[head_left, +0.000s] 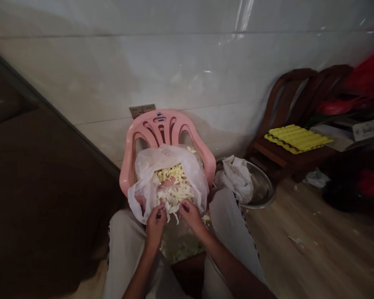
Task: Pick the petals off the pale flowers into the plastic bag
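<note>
A translucent white plastic bag (pixel 139 182) lies spread open on the seat of a pink plastic chair (pixel 131 162). White flowers (pixel 174 195) are heaped at its near edge, some hanging over it. Behind this heap, smaller yellowish pieces (pixel 170 172) lie inside the bag. At the heap's left front corner is my left hand (pixel 156 220), fingers curled in a pinch; what they hold is too small to make out. My right hand (pixel 190 214) is at the heap's right side, thumb and fingers closed on a white flower.
A metal basin (pixel 269 193) with a crumpled white bag (pixel 238 178) stands right of the chair. Farther right, a yellow egg tray (pixel 297 139) rests on a wooden chair (pixel 277 153). A tiled wall (pixel 112 74) rises behind; a dark panel (pixel 50 178) stands left.
</note>
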The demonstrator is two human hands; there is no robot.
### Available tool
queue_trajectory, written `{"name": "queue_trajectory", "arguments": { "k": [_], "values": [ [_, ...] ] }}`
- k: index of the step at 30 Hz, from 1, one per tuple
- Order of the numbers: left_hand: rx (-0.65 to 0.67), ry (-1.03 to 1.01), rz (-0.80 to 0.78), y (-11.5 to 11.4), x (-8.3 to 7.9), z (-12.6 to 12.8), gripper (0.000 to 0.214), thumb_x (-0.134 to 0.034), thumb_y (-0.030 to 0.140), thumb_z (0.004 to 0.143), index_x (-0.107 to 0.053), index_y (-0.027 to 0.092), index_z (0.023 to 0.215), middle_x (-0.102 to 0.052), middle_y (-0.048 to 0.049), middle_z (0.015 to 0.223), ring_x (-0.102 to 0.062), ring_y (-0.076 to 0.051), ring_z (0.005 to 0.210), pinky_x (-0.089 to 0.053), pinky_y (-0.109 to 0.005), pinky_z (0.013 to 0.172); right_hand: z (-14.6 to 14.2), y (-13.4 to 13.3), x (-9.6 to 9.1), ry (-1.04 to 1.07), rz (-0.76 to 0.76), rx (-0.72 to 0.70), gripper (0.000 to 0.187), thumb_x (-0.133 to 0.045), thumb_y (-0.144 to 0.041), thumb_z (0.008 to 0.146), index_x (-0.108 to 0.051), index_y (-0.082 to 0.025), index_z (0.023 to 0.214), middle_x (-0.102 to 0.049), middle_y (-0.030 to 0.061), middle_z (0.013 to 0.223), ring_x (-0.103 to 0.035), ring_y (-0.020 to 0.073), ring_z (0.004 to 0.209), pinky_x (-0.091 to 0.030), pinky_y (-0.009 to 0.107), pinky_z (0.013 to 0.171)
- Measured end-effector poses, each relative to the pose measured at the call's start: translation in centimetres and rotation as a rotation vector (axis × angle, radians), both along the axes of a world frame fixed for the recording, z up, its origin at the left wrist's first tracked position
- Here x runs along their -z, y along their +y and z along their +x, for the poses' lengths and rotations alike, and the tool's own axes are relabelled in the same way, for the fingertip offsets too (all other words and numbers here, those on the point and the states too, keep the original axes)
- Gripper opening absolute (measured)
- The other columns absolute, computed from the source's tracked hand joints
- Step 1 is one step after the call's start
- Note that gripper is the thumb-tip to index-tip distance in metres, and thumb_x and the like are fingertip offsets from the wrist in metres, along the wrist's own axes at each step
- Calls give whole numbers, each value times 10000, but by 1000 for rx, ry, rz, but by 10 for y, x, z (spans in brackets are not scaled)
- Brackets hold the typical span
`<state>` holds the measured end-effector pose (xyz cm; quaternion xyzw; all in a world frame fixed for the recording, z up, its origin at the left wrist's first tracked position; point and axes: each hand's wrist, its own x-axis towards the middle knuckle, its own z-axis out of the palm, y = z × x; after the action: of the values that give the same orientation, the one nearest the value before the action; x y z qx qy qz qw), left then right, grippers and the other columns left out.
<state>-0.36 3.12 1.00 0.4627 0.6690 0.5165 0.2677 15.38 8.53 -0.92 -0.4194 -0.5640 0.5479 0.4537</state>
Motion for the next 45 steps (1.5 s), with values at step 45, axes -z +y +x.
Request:
{"name": "queue_trajectory", "arguments": {
  "k": [45],
  "values": [
    [372,221,9,2,10,7,311,-501,410,932,-725,202,872,-709,-60,884,-682,-218,860,-528,-330,808,-7,-1,11,-119,42,-67,95,-552,-282,854,-581,-226,925,-543,-54,651,-532,145,600,-418,243,585]
  ]
}}
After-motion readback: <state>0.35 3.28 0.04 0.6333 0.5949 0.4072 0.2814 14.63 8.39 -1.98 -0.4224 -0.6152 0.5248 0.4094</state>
